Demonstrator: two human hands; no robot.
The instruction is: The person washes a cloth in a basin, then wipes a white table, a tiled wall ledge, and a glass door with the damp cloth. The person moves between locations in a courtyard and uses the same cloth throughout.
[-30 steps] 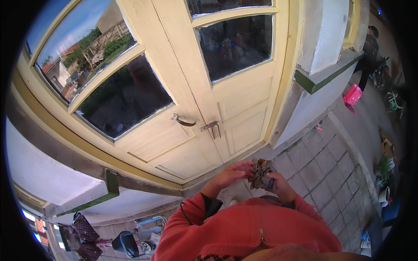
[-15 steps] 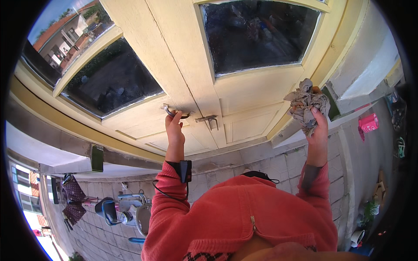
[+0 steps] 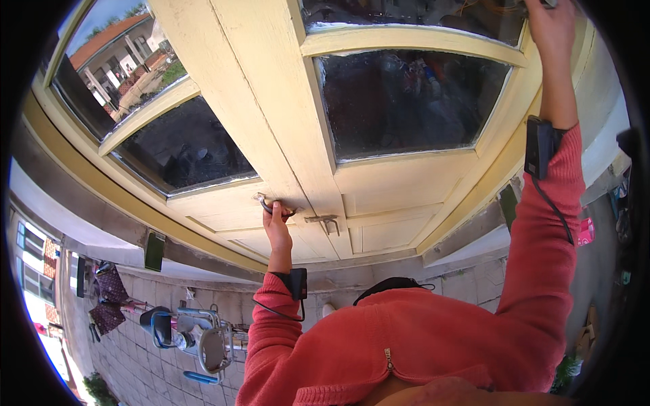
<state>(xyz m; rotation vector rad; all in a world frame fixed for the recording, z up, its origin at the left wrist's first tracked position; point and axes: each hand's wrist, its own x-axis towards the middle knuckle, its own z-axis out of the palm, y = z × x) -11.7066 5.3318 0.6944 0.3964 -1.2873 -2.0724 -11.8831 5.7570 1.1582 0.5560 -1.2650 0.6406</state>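
Cream-painted double door (image 3: 298,128) fills most of the view, with a big dark pane (image 3: 413,105) in its right leaf. Right hand (image 3: 555,34) is way up by the frame, fingers partly cut off, so can't tell if they're open or closed. Left hand (image 3: 276,227) has its fingers wrapped round the curved dark handle (image 3: 265,205), left of the metal latch (image 3: 328,221). Tiniest bit: a greyish sliver (image 3: 550,3) right at those right fingers.

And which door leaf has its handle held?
The left leaf: the left grip holds its curved dark handle. The right leaf shows no such handle.
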